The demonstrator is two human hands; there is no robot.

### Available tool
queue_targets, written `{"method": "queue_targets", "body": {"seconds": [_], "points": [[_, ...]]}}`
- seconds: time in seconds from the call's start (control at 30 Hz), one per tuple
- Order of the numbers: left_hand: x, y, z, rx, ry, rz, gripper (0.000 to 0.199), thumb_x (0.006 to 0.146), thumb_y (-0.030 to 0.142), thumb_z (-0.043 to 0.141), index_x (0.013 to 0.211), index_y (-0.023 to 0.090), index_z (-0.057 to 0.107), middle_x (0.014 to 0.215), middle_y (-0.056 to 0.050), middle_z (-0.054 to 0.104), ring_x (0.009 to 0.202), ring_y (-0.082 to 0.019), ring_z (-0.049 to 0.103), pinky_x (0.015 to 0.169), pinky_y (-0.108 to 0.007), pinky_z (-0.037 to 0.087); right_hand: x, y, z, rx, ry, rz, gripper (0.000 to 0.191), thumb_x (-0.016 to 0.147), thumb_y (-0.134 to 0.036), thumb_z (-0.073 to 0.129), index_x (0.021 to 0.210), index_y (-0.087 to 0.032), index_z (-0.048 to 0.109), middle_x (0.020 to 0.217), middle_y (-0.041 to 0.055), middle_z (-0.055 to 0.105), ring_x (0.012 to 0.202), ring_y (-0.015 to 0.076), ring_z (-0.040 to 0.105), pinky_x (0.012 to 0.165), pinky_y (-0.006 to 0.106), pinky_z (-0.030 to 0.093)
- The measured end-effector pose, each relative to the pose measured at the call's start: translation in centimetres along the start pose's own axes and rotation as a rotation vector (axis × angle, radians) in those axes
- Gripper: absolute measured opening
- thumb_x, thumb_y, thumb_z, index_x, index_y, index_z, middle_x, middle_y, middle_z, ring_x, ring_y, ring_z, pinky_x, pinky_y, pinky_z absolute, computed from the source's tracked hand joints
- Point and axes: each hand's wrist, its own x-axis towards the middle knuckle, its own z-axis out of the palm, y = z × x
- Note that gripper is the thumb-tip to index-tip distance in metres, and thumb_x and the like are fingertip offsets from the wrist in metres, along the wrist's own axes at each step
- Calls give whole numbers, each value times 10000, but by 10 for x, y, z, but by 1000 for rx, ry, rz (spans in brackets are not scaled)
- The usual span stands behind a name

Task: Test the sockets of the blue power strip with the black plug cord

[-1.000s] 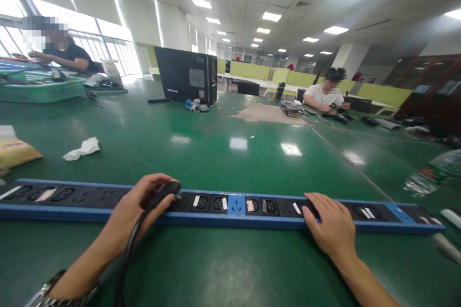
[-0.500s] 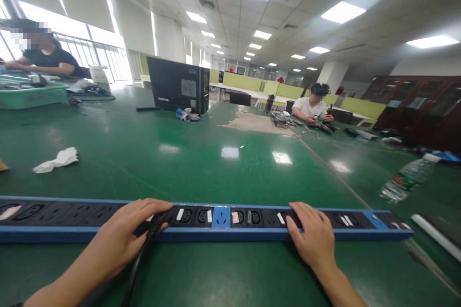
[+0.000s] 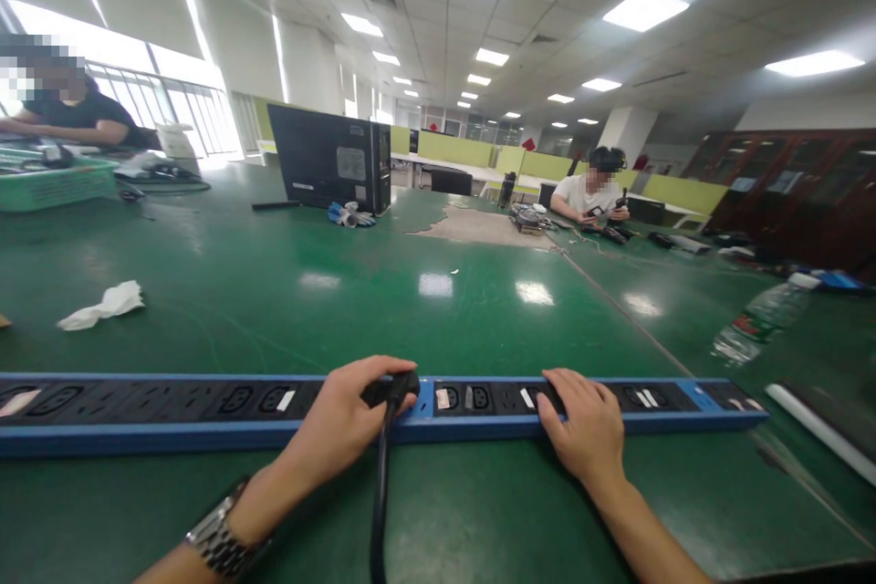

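Observation:
A long blue and black power strip [image 3: 225, 440] lies across the green table [image 3: 472, 511] in front of me. My left hand [image 3: 356, 415] is closed on a black plug [image 3: 403, 388] just over the strip, beside its blue socket; whether the plug touches the strip is hard to tell. From the plug a thick black cable [image 3: 380, 502] runs down toward the near edge of the view. Farther right, my right hand [image 3: 585, 420] grips the strip across its width, thumb on the near side and fingers over the top.
A computer tower [image 3: 328, 155] stands at the back with gloves [image 3: 351, 215] beside it. Crumpled tissue [image 3: 106, 304] lies left, a plastic bottle [image 3: 759, 319] right. A green basket [image 3: 55, 182] is far left. Two people sit across the table.
My left hand has moved right along the strip with the plug and cable, uncovering sockets where it was. My right hand keeps its place on the strip. The view has shifted slightly.

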Motion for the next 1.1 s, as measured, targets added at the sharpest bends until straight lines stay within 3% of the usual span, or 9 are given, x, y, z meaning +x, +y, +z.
{"method": "queue_targets", "body": {"seconds": [0.13,0.33,0.47,0.67,0.8,0.87,0.93,0.97,1.1], "points": [[3,-8,15,42,14,-1,285,819,356,637,1047,202,712,967,-58,744,880,-218,699,799,-345,563,0,0,0,5,-2,7,334,916,-364,484,1086,-174,700,1129,91,724,1080,253,632,946,391,342],[3,-8,21,76,-34,50,258,792,219,616,1031,232,713,978,-28,733,919,-202,680,839,-340,537,0,2,1,8,-4,5,355,916,-376,472,1089,-168,701,1135,98,724,1089,261,628,948,396,342],[4,-11,21,51,46,-13,262,795,290,645,1040,221,707,986,-22,746,898,-205,695,832,-336,546,0,2,1,11,-2,6,343,911,-367,484,1090,-172,702,1128,88,726,1082,255,633,942,393,344],[1,-16,23,77,30,-61,297,835,366,619,1076,208,694,939,-39,759,845,-217,710,787,-346,566,0,2,3,-4,-9,5,350,910,-369,481,1097,-166,698,1128,93,724,1088,265,633,940,402,348],[-4,-17,27,129,31,100,248,819,266,618,1049,218,696,1019,-67,742,955,-234,685,863,-385,547,1,4,-1,51,10,13,338,899,-361,498,1105,-169,685,1130,103,717,1094,280,624,948,421,358],[-5,-17,28,144,20,176,217,807,199,598,999,222,697,1016,-64,737,960,-226,675,872,-382,541,2,-8,-10,151,96,74,306,892,-366,502,1038,-168,685,1079,119,716,1058,283,620,936,419,382],[-6,-18,29,179,15,189,225,796,171,585,989,221,690,1008,-64,735,949,-224,673,864,-381,543,4,-38,-22,311,136,179,272,903,-375,484,893,-177,671,925,114,711,920,256,626,849,377,427],[-6,-19,29,206,11,184,252,785,180,596,1017,217,685,1026,-70,733,961,-233,671,871,-390,542,6,-60,-28,404,95,237,286,914,-385,473,809,-187,651,815,94,692,809,229,614,771,343,438],[-7,-25,33,361,-47,179,552,713,165,612,1264,190,591,1208,-108,689,1105,-283,635,979,-449,497,24,-155,-36,744,-590,402,449,839,-564,569,568,-206,582,500,13,576,490,146,507,504,261,333]]}}
